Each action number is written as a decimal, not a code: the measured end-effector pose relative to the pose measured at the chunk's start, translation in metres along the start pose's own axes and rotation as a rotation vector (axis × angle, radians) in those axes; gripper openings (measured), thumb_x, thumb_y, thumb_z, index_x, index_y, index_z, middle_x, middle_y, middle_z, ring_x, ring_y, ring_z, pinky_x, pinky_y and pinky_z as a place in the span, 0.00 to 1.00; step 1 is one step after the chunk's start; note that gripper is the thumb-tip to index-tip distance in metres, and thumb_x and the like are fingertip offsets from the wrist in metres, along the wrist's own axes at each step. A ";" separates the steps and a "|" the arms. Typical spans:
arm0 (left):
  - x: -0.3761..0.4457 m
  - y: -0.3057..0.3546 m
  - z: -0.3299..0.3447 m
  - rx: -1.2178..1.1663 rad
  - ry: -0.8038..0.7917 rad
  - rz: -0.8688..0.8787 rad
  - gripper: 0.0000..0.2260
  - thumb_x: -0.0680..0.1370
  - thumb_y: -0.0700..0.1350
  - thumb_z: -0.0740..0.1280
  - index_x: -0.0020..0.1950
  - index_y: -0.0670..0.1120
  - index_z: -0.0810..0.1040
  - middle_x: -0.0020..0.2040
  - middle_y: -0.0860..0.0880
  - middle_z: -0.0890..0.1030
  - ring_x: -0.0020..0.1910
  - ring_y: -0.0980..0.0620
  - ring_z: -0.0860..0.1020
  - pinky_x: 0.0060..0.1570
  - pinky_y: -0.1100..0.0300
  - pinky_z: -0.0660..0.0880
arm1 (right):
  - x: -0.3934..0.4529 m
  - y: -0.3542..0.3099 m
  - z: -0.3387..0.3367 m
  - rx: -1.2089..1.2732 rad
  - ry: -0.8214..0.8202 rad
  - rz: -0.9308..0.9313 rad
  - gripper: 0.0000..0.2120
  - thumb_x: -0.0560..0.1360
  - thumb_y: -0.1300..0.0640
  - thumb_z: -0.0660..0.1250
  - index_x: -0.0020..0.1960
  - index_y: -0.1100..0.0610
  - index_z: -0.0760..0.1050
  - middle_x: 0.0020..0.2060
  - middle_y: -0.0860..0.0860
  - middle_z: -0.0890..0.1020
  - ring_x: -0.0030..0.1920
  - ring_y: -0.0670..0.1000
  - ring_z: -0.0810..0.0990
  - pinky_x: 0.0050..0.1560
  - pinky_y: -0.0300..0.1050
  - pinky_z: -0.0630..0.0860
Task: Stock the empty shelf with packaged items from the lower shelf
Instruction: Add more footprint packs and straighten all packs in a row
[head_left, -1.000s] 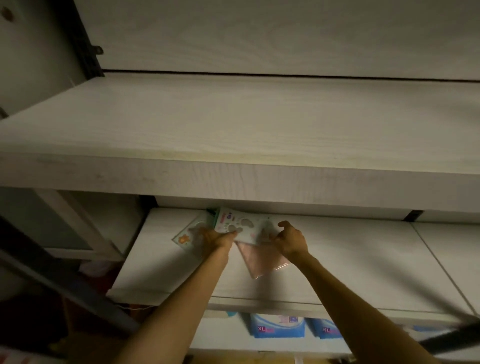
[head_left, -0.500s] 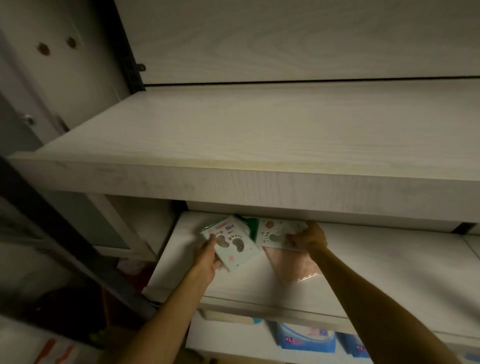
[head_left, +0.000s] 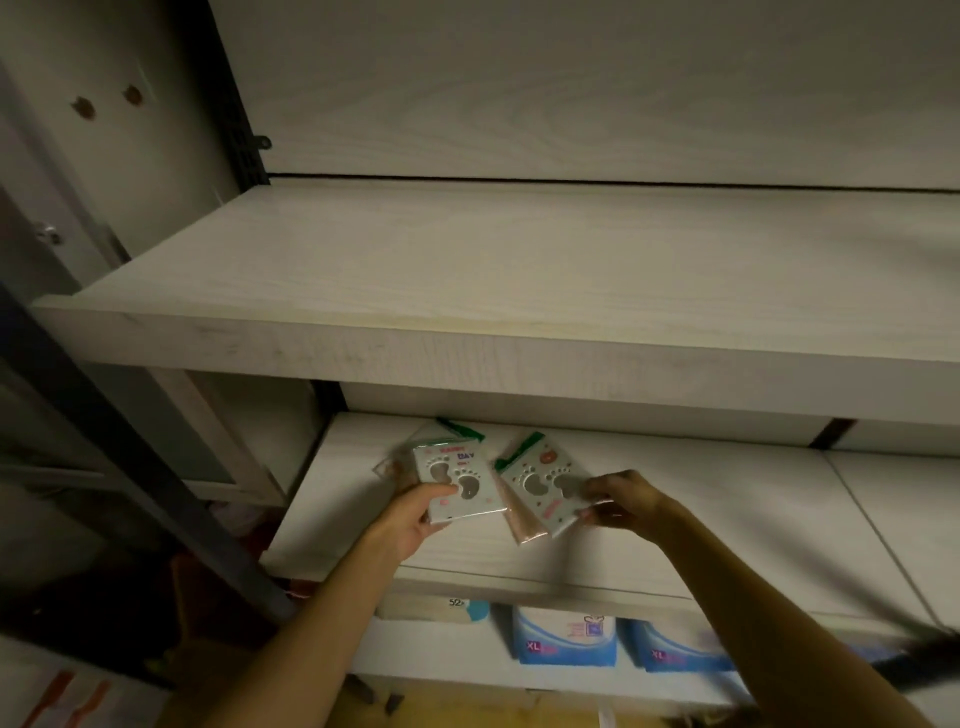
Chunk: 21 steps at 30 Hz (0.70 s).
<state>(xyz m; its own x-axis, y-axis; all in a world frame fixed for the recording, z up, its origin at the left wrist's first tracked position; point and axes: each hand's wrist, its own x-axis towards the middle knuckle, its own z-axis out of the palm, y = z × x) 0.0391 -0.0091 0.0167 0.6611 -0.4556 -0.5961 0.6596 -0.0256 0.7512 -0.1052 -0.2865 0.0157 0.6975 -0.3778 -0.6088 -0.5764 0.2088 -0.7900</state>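
The left hand (head_left: 410, 519) grips one packet (head_left: 457, 483) by its lower left corner, thumb on the printed face and the other fingers curled under it. The right hand (head_left: 618, 501) pinches a second packet (head_left: 540, 483) at its right edge, between thumb and curled fingers. Both packets are flat and white, with foot-shaped windows and a green top strip. They are over the left part of the lower shelf (head_left: 701, 519), near its back edge; whether they still touch the board I cannot tell. A pinkish pack (head_left: 522, 525) lies under the second packet, and another clear pack (head_left: 389, 467) shows behind the first one.

The step in hand seems to be the picking up: one packet for each hand. The empty shelf (head_left: 519, 260) is directly above and has nothing on it. The next move probably calls for lifting both packets forward, past the front edge of the empty shelf, then up and onto its board. The packets are thin, so a firm pinch is needed.
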 end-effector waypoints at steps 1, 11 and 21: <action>-0.006 -0.004 0.005 -0.005 -0.015 -0.004 0.21 0.74 0.31 0.70 0.66 0.43 0.76 0.61 0.40 0.82 0.61 0.41 0.79 0.59 0.43 0.78 | -0.009 0.003 -0.006 0.024 -0.021 0.000 0.13 0.76 0.62 0.67 0.58 0.68 0.77 0.47 0.62 0.85 0.47 0.59 0.85 0.54 0.53 0.82; -0.075 -0.055 0.069 0.073 -0.132 0.031 0.21 0.77 0.37 0.71 0.67 0.53 0.75 0.61 0.43 0.83 0.60 0.41 0.81 0.43 0.46 0.82 | -0.127 0.068 -0.060 0.620 -0.108 -0.043 0.15 0.79 0.69 0.59 0.65 0.68 0.70 0.59 0.66 0.81 0.59 0.64 0.81 0.51 0.53 0.83; -0.185 -0.145 0.200 0.254 -0.353 0.162 0.17 0.78 0.38 0.70 0.65 0.49 0.76 0.59 0.46 0.84 0.56 0.44 0.84 0.46 0.49 0.82 | -0.274 0.144 -0.173 0.483 -0.026 -0.194 0.20 0.74 0.72 0.65 0.65 0.62 0.73 0.58 0.62 0.82 0.57 0.62 0.83 0.51 0.54 0.83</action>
<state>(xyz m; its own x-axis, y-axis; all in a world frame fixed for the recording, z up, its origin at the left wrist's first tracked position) -0.2501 -0.0990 0.0746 0.5574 -0.7454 -0.3655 0.4205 -0.1261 0.8985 -0.4524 -0.3087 0.0813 0.7860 -0.4299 -0.4442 -0.1773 0.5317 -0.8282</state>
